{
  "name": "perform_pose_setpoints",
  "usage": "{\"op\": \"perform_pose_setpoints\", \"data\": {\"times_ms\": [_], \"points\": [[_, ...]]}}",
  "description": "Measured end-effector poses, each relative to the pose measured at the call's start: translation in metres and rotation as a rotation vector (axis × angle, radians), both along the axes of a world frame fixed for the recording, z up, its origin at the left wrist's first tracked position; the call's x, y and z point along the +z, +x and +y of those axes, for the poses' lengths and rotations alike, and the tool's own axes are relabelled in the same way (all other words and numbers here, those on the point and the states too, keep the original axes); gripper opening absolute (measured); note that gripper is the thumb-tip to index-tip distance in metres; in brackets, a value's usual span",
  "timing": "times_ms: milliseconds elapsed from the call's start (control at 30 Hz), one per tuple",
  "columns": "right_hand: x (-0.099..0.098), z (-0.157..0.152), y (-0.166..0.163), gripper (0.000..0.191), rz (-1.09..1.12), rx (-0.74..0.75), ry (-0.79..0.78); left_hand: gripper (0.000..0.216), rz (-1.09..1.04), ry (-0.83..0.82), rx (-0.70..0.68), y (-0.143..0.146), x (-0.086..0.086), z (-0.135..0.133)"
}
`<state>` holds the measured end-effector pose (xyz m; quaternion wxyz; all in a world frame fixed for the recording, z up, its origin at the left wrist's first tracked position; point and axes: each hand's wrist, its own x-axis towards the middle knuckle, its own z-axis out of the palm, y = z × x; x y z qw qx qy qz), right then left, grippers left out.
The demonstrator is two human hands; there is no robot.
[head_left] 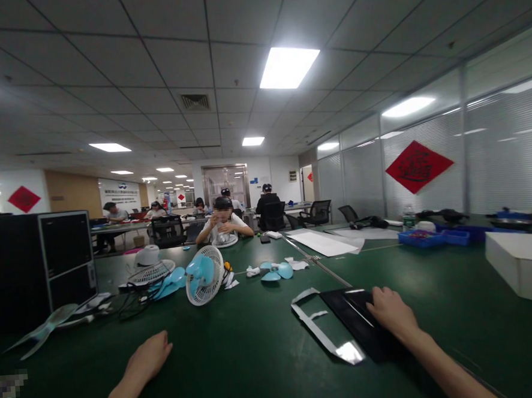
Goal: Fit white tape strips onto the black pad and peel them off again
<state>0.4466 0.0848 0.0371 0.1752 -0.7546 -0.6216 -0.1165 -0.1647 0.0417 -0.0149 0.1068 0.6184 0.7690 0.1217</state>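
My right hand (391, 312) lies on a flat black panel with a silvery frame (345, 320) on the green table (257, 343), its fingers curled over the panel's top. My left hand (149, 355) rests on the bare table surface to the left, fingers loosely together, holding nothing. A small white-caged fan with light blue blades (204, 275) stands beyond the hands. More light blue fan parts (274, 272) lie to its right.
A black computer case (40, 264) stands at the far left with cables and a loose blade (44, 329) before it. A white box (525, 264) sits at right, blue trays (430, 237) behind it. A person (223, 222) sits across the table; others work farther back.
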Motion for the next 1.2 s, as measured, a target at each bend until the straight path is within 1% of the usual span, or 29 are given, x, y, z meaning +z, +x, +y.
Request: {"op": "perform_pose_setpoints", "data": {"times_ms": [67,133,267,333,400,467,500,567,600,633,733,833,900,1000,1067,1200], "points": [[-0.004,0.009,0.017,0.022,0.055,-0.023,-0.102,0.024,0.006,0.008,-0.004,0.000,0.001,0.000],[-0.008,0.013,0.027,0.023,0.133,-0.017,-0.151,0.023,0.004,0.004,-0.005,0.002,0.003,-0.002],[-0.005,0.014,0.033,0.024,0.199,-0.047,-0.120,0.023,-0.009,-0.020,0.005,0.007,0.010,-0.006],[0.000,0.011,0.034,0.028,0.188,-0.069,-0.023,0.022,-0.011,-0.017,0.009,0.009,0.013,-0.009],[0.009,0.007,0.031,0.032,0.169,-0.066,0.148,0.022,0.004,-0.006,0.019,0.012,0.015,-0.011],[0.018,0.004,0.021,0.038,0.159,-0.023,0.294,0.021,0.041,0.022,0.031,0.015,0.016,-0.013],[0.023,0.002,0.013,0.039,0.153,0.013,0.335,0.021,0.060,0.038,0.035,0.016,0.016,-0.014],[0.031,-0.001,-0.011,0.037,0.149,0.122,0.354,0.021,0.079,0.051,0.037,0.018,0.017,-0.015],[0.034,-0.003,-0.027,0.034,0.149,0.190,0.349,0.021,0.079,0.048,0.039,0.018,0.017,-0.015],[0.036,-0.006,-0.045,0.031,0.170,0.306,0.331,0.021,0.074,0.039,0.039,0.018,0.017,-0.015],[0.036,-0.013,-0.106,0.027,0.214,0.616,0.222,0.021,0.052,0.003,0.038,0.016,0.017,-0.013],[0.023,-0.018,-0.163,0.022,0.178,0.838,0.066,0.021,0.047,-0.011,0.028,0.012,0.014,-0.009],[0.012,-0.019,-0.193,0.021,0.141,0.922,-0.032,0.021,0.043,-0.011,0.024,0.009,0.011,-0.007],[-0.003,-0.020,-0.224,0.022,0.093,1.007,-0.103,0.021,0.023,-0.015,0.021,0.006,0.008,-0.005],[-0.008,-0.020,-0.238,0.022,0.063,1.039,-0.130,0.021,0.014,-0.012,0.021,0.006,0.008,-0.006],[-0.011,-0.017,-0.256,0.024,0.027,1.092,-0.162,0.020,0.039,0.012,0.020,0.008,0.009,-0.007]]}}
